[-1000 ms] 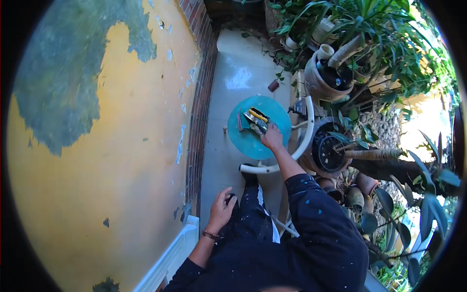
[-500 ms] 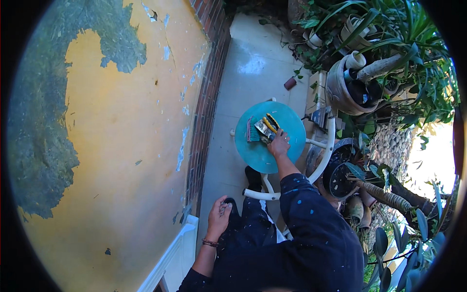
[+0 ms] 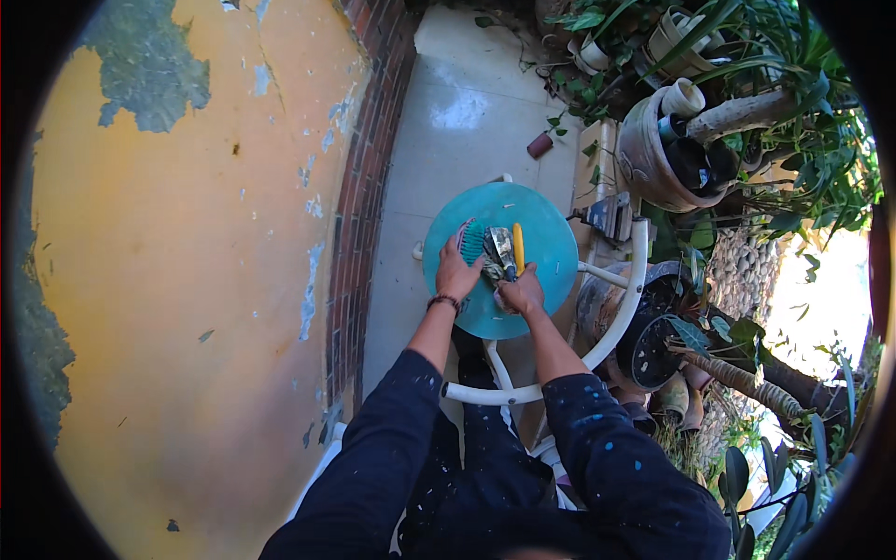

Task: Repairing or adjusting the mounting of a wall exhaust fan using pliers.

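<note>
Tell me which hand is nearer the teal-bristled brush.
Left. The left hand is at the near end of the brush; the right hand is farther right, at the scraper.

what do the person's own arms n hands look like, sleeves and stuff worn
Both arms are in dark, nearly black sleeves: the left sleeve has a few pale flecks, the right sleeve scattered blue spots. A dark reddish-brown bracelet circles the left wrist. Left hand and right hand are ungloved.

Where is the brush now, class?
In the head view, the brush is over the teal disc, left of the scraper, at the left hand.
</note>
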### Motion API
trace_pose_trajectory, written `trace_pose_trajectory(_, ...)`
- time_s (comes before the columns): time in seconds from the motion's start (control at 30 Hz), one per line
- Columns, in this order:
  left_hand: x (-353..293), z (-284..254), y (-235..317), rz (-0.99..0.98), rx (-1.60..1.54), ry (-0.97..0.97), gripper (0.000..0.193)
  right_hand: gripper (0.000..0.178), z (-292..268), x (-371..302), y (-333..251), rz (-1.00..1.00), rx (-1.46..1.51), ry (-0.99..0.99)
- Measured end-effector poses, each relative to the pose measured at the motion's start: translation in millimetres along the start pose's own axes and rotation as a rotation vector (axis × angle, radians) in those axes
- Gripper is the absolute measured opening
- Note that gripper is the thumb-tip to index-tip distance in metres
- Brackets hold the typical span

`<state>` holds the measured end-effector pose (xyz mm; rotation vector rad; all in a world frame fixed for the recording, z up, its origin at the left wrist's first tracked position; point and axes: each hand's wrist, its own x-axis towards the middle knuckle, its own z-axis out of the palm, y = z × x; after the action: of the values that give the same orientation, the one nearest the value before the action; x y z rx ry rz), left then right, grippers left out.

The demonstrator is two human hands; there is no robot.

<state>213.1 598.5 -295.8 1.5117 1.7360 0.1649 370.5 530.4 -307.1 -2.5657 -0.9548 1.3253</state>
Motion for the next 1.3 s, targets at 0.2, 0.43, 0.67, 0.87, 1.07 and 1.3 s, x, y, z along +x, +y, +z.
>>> trace_pose_trajectory(0.2, 10, 26, 21, -0.185, 0.2, -0.215, 0.084, 0.07, -13, -4, 33, 0.067, 0.603, -0.14)
trace_pose_trajectory(0.43, -46, -15, -26, -0.462, -1.296, -0.571, 0.046, 0.055, -29, -59, 18, 0.097, 1.089, -0.189)
trace_pose_trajectory(0.67, -59, 0, 11, -0.432, -1.529, -0.567, 0.047, 0.054, -14, -37, 21, -0.134, 0.537, 0.101)
trace_pose_trajectory(0.87, -19, 31, 3, -0.354, -1.324, -0.404, 0.031, 0.058, -3, -9, 33, -0.065, 0.797, 0.0)
trace_pose_trajectory(1.07, -19, 27, 10, -0.403, -1.204, -0.615, 0.036, 0.054, -14, -20, 39, -0.053, 1.103, -0.067)
trace_pose_trajectory(1.3, -14, 22, -3, -0.193, -0.508, -0.209, 0.077, 0.036, -19, -23, 34, 0.017, 0.909, 0.091)
